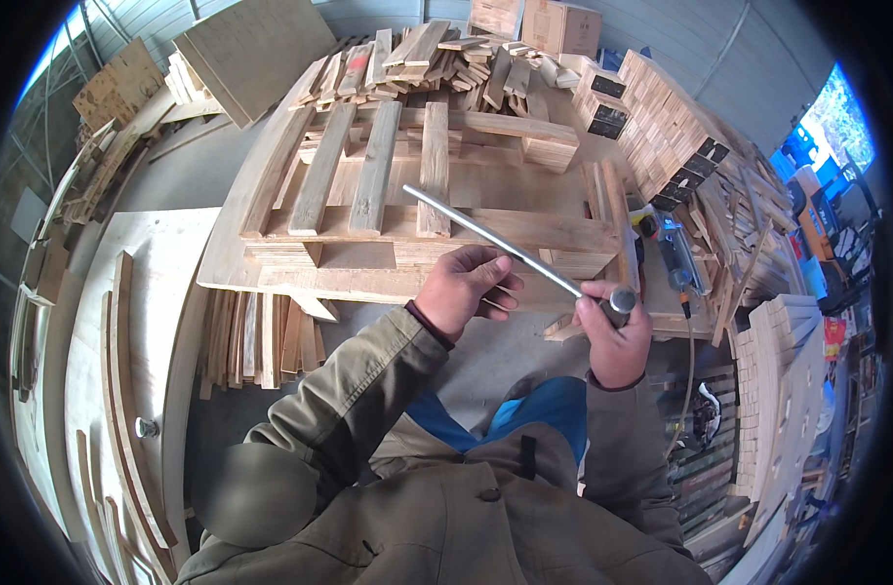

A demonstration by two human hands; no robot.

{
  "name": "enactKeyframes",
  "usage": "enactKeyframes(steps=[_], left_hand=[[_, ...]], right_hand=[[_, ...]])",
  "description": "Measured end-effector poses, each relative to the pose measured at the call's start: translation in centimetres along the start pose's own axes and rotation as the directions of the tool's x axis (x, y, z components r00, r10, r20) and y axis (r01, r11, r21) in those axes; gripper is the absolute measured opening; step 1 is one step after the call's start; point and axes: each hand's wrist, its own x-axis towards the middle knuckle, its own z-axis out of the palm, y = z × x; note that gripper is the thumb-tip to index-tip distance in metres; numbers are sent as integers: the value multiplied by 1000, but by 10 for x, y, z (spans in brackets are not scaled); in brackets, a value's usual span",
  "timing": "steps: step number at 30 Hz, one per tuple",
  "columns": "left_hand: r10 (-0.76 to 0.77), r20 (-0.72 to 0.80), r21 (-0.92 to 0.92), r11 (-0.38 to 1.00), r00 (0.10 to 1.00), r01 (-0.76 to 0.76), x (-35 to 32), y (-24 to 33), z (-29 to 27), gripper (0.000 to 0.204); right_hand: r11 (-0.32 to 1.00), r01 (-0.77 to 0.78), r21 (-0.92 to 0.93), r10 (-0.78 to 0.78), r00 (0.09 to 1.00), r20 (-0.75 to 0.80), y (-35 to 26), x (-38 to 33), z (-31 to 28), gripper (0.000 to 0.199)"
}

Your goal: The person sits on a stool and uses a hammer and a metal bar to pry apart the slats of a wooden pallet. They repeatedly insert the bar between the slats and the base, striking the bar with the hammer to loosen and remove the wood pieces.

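Four Slats Lie Across, Right Part Looks Unfinished

We see four slats (376, 175) lying across the left part of the wooden frame (554, 230). We judge the work to be perhaps half done, because farther right a wide part has no slats. Whether these are fastened, we cannot tell. Our right hand (617, 346) is closed around the metal rod (534, 265), near its thick round end; the rod slants toward the slats. Our left hand (456, 292) is half open, fingers loosely bent, just beside the rod.
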Motion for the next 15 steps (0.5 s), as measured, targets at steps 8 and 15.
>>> enactKeyframes(steps=[8,15], left_hand=[[835,181,975,-84,520,-205,-2,48,-91,23],[626,51,996,-90,778,7,36,52,-146,57]], right_hand=[[999,7,52,-10,999,50,-18,63,6,9],[960,254,-118,-234,959,160,-25,101,39,22]])
